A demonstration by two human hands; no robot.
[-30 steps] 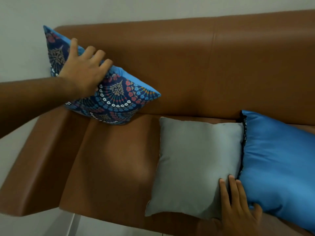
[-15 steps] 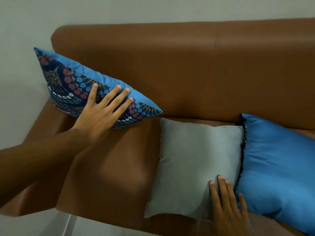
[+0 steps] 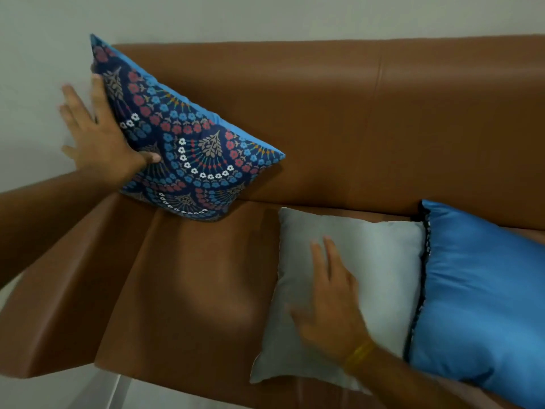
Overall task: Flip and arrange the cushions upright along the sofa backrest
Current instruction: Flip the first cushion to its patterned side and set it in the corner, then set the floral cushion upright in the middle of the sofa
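Note:
A patterned cushion [image 3: 182, 149], dark blue with red and blue flowers, leans tilted against the brown sofa backrest [image 3: 383, 119] at the left end, one corner on the seat. My left hand [image 3: 100, 137] holds its left edge, thumb on the front face and fingers spread along the side. A grey cushion [image 3: 380, 261] lies flat on the seat in the middle. My right hand [image 3: 330, 296] rests flat on it with fingers apart. A plain blue cushion [image 3: 483, 296] lies flat at the right, touching the grey one.
The sofa's left armrest [image 3: 59, 305] runs below my left forearm. Bare brown seat [image 3: 188, 284] lies between the patterned and grey cushions. A pale wall [image 3: 265, 16] stands behind the backrest, and pale floor [image 3: 73, 391] shows at the bottom left.
My left hand shifted from the patterned cushion's front face to its left edge, and the cushion rose more upright. My right hand slid from the grey cushion's lower right corner toward its middle.

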